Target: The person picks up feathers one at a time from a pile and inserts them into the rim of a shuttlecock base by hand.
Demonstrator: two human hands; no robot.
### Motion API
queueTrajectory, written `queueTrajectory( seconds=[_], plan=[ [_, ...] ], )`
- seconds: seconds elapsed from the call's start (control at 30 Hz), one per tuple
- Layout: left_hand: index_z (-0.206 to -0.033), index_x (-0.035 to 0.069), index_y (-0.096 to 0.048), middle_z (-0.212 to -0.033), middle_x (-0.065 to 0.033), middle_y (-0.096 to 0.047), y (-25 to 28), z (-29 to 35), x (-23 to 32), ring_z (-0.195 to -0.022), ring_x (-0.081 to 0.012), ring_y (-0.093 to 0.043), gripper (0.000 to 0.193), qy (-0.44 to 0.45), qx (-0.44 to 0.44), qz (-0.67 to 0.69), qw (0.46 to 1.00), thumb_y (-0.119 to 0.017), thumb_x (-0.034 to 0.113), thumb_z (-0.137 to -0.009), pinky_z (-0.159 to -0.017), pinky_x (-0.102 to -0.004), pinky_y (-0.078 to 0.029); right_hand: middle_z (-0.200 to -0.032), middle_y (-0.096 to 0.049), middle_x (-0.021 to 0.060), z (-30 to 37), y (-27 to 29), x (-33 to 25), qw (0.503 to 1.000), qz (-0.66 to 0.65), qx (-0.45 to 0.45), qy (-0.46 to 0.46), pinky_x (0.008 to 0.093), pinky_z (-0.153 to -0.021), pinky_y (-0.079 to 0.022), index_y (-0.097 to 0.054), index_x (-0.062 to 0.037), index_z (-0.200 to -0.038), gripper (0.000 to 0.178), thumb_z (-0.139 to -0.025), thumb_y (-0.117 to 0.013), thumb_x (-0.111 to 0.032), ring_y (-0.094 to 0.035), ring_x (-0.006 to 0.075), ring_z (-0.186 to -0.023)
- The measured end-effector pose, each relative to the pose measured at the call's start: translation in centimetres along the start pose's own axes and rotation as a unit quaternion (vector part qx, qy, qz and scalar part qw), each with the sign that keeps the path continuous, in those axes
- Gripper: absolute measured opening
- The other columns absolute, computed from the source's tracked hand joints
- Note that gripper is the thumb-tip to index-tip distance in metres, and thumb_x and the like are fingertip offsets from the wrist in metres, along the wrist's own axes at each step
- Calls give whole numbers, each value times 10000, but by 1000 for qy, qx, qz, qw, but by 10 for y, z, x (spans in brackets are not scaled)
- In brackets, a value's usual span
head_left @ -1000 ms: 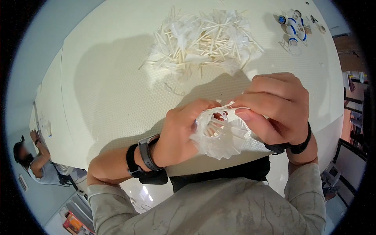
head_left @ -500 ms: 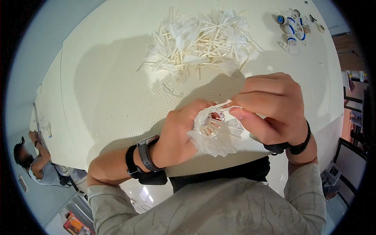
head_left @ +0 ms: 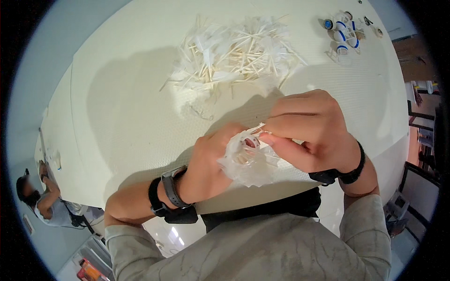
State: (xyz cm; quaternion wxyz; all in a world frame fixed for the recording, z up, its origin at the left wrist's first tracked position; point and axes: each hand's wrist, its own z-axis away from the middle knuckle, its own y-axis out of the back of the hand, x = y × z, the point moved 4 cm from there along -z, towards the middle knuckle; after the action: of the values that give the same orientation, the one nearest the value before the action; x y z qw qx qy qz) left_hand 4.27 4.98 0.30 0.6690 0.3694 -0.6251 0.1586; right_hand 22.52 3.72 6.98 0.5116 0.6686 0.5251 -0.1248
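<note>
Look at the left hand (head_left: 208, 159): most of its fingers are lost behind the white feathery bundle (head_left: 255, 172)! The right hand (head_left: 307, 133) pinches a pale strand (head_left: 260, 126), perhaps a quill, too fine to call, while the worktop (head_left: 136, 117) runs out of shot up top.

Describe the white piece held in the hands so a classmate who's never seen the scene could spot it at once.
Find the pale table, then the left hand and right hand above its near edge. Between them is the ruffled white piece. Unlike the loose, pale pile farther away, it is bunched in a ring around an opening.
</note>
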Motion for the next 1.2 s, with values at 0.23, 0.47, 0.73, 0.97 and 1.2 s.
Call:
queueTrajectory(
  seconds=[0.23, 0.47, 0.73, 0.97, 1.2],
  plan=[
    [-1253, 6, -592, -1040, -96, -700, 2, 5, 3, -973, -183, -677, 407, 19, -6, 38, 999, -679, 31, -856, -860, -323, -522, -701, -586, 70, -3, 5, 7, 1000, 5, 5, -28, 334, -505, -427, -659, -58, -820, 88, -834, -731, -106, -572, 253, -575],
    [-1015, 33, -649, -895, -68, -643, -1, 9, -13, -823, -174, -607, 145, 92, 96, 160, 978, -680, 146, -929, -754, -319, -493, -838, -672, 73, 5, 56, 71, 923, 333, 124, -149, 357, -662, -496, -703, -56, -904, 153, -833, -748, -184, -647, 261, -756],
    [-1304, -1, -545, -1230, -77, -642, -1, 14, -21, -1126, -157, -619, 413, 207, 15, 272, 940, -585, -86, -902, -966, -306, -494, -861, -680, 74, 9, 57, 82, 897, 388, 114, -178, 390, -721, -504, -709, -73, -893, 131, -862, -698, -200, -643, 265, -843],
    [-1057, 6, -556, -833, -54, -574, 8, 1, -5, -686, -103, -510, 129, 95, 71, 140, 983, -556, 125, -1008, -616, -247, -430, -767, -666, 44, 3, 51, 64, 971, 99, 98, -194, 298, -560, -432, -722, -83, -921, 115, -891, -698, -192, -566, 162, -617],
    [-1027, -17, -546, -847, -84, -596, 9, -1, 7, -656, -98, -508, 182, 37, 88, 168, 981, -561, 164, -1020, -583, -246, -430, -788, -675, 78, -1, 4, 25, 976, -124, -137, -113, 293, -580, -467, -714, -44, -925, 91, -871, -713, -117, -613, 179, -656]
  ],
)
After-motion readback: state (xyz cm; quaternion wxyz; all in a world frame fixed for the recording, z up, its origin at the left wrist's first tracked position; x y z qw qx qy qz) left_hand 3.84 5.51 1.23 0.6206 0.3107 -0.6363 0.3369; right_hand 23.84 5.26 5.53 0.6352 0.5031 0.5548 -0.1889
